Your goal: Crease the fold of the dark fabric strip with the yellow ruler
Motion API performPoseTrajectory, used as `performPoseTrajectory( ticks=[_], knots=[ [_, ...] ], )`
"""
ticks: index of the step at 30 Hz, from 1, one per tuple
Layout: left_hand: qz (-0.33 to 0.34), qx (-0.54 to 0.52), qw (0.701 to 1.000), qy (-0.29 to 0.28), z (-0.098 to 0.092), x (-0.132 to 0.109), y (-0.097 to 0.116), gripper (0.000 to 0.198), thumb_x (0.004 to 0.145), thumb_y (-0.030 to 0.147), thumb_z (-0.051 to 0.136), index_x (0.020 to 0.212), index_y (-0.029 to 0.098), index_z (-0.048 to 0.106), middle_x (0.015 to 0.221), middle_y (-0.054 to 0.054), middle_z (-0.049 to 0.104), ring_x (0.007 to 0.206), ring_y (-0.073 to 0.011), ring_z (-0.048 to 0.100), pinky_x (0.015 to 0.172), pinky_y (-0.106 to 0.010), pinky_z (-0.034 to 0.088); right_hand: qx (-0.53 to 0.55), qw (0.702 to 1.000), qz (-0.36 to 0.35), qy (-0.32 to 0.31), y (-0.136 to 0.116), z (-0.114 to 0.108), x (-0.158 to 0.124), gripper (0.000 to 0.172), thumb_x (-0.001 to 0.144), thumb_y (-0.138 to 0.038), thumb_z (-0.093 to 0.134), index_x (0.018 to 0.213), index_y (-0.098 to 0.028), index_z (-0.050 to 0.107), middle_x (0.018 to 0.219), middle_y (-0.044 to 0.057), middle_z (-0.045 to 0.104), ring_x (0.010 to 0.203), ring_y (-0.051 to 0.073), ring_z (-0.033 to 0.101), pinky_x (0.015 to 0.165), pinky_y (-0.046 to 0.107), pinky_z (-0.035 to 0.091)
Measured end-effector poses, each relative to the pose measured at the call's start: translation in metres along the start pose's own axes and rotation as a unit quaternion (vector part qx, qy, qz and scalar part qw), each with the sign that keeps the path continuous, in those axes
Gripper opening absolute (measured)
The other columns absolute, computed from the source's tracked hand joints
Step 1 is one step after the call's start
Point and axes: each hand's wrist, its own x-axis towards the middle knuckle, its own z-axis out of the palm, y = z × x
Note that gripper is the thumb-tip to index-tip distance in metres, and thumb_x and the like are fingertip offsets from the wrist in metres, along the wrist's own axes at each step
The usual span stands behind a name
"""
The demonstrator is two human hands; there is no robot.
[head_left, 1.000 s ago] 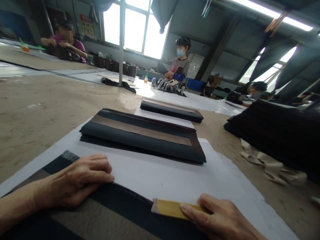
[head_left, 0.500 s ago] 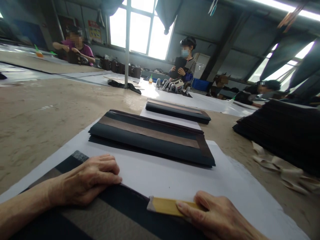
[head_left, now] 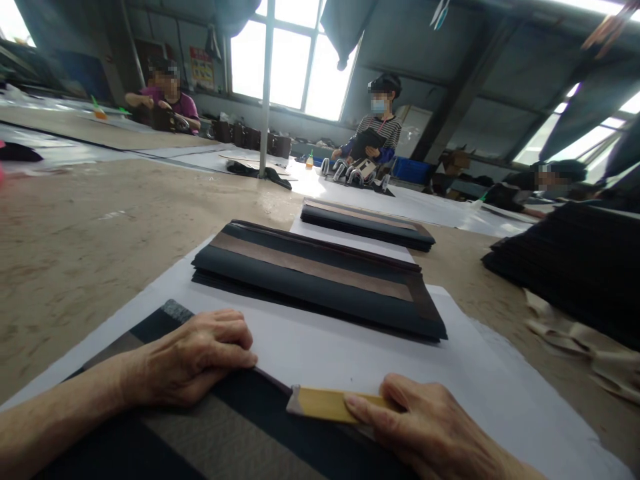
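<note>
No legible text in the head view. A poster (head_left: 202,68) with red and yellow areas hangs on the far wall left of the window (head_left: 295,53); its print is too small and blurred to make out. The dark folded pieces (head_left: 320,277), the yellow strip (head_left: 320,405) and the white sheet (head_left: 330,353) on the tabletop (head_left: 90,227) carry no readable labels, brands or numbers.

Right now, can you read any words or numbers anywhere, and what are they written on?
None can be read.
The poster on the far wall by the window has red and yellow print, too small and blurred to read.
The yellow scraper under the right hand bears no lettering.
The dark sheet under the left hand and the folded dark stack on the white paper show no labels.
</note>
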Motion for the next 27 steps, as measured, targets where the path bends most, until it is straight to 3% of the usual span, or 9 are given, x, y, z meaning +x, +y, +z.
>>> performPoseTrajectory(
  ticks=[15,27],
  knots=[
    [-0.009,-0.012,1.000,0.008,0.000,0.001,0.000,0.032,0.082,0.001,0.038,0.098,0.017,0.061,0.085,-0.007,0.058,0.075,-0.0176,0.049,0.070,-0.031,0.038,-0.034,0.999,-0.017,0.022,-0.002,0.008,0.013,0.041,0.098,-0.023,0.031,0.134,-0.023,0.049,0.075,0.006,0.051,0.053,0.015,0.049,0.048,0.023,0.037],
    [-0.004,-0.005,1.000,0.014,-0.002,0.004,0.002,0.030,0.082,0.003,0.038,0.096,0.016,0.062,0.082,-0.007,0.059,0.072,-0.0177,0.049,0.067,-0.032,0.038,-0.081,0.994,-0.035,0.065,-0.006,0.012,0.028,0.041,0.096,-0.018,0.030,0.130,-0.019,0.053,0.072,0.006,0.052,0.053,0.014,0.051,0.046,0.021,0.039]
  ],
)
